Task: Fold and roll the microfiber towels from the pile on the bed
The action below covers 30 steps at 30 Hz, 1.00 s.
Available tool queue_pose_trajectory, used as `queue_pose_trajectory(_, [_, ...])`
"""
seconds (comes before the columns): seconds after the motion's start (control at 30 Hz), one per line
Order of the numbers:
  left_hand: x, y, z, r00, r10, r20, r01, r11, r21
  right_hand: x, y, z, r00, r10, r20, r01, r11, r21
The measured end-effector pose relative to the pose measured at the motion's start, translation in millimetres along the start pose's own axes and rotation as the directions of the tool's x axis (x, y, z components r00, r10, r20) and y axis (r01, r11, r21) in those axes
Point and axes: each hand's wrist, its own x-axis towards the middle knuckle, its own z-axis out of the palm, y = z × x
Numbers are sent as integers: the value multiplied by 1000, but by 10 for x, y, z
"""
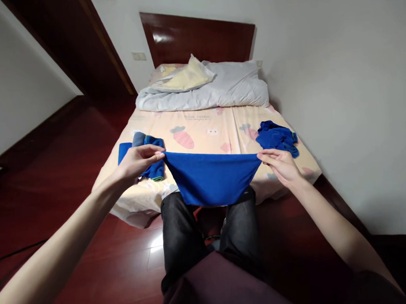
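A blue cloth (214, 176) is stretched between my two hands, its top edge pulled nearly straight and its lower part hanging over my knees. My left hand (140, 161) pinches the top left corner between thumb and fingers. At the opposite corner, my right hand (282, 164) grips in the same way. Just beyond my left hand, folded or rolled blue cloths (153, 148) with green edging lie on the bed, partly hidden by that hand. A crumpled heap of blue cloth (276, 137) rests on the bed behind my right hand.
The bed (201, 129) has a peach sheet printed with carrots. A folded white quilt (233, 83) and a pale yellow pillow (189, 75) lie near the dark wooden headboard (203, 37). Dark red flooring (70, 178) runs along the left; a white wall (350, 92) stands at right.
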Motion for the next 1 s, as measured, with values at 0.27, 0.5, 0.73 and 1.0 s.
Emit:
queue_pose_trajectory(0.27, [1018, -309, 459, 994, -112, -18, 109, 986, -123, 1219, 341, 414, 998, 66, -19, -66, 998, 13])
queue_pose_trajectory(0.5, [1624, -346, 428, 937, 256, -239, -281, 957, -77, 1801, 439, 610, 955, -279, -103, 280, 960, 0])
queue_pose_trajectory(0.73, [902, -1085, 552, 933, 286, -219, -257, 954, 152, 1376, 1227, 427, 951, -309, 25, 310, 942, -128])
queue_pose_trajectory(1.0, [-78, -2318, 1241, 946, -319, -54, 321, 946, 40, 537, 2605, 316, 933, 301, 197, -225, 916, -331])
